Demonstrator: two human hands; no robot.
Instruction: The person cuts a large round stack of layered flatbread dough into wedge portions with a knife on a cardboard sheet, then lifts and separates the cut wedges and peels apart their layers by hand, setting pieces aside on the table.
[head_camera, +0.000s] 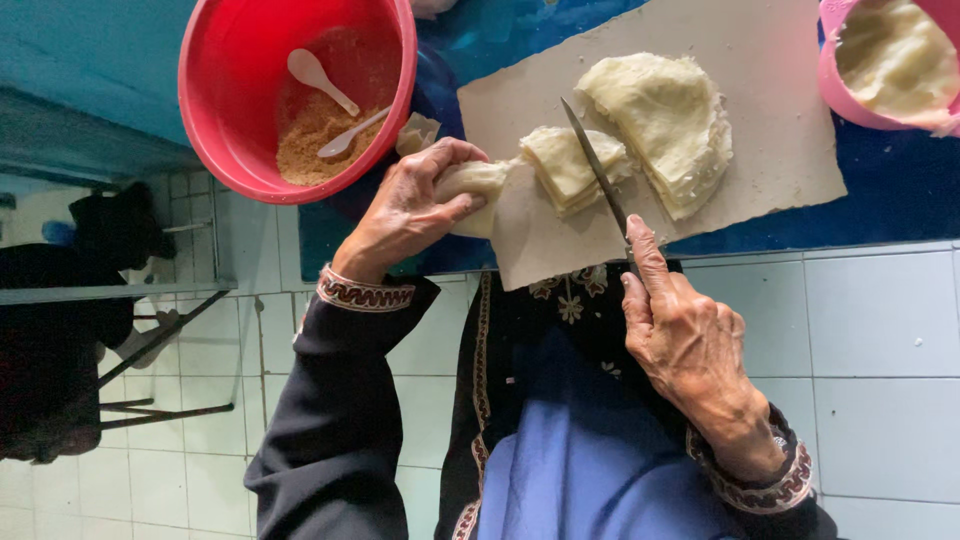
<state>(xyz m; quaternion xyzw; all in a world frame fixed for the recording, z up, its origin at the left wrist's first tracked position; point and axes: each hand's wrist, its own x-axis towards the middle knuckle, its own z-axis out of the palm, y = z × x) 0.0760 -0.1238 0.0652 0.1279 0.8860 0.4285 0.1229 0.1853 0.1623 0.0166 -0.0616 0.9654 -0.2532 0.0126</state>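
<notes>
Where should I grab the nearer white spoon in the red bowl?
Probably by the white spoon's handle end, which rests raised toward the red bowl's right rim. Come from above and the right; its scoop end lies in the brown crumbs.

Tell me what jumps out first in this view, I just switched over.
The red bowl at top left stands out, holding brown crumbs and two white spoons. At centre, a stack of pale dough sheets lies on a brown paper sheet, with a knife in the right hand resting across a cut portion. The left hand holds a folded piece at the paper's left edge.
</notes>
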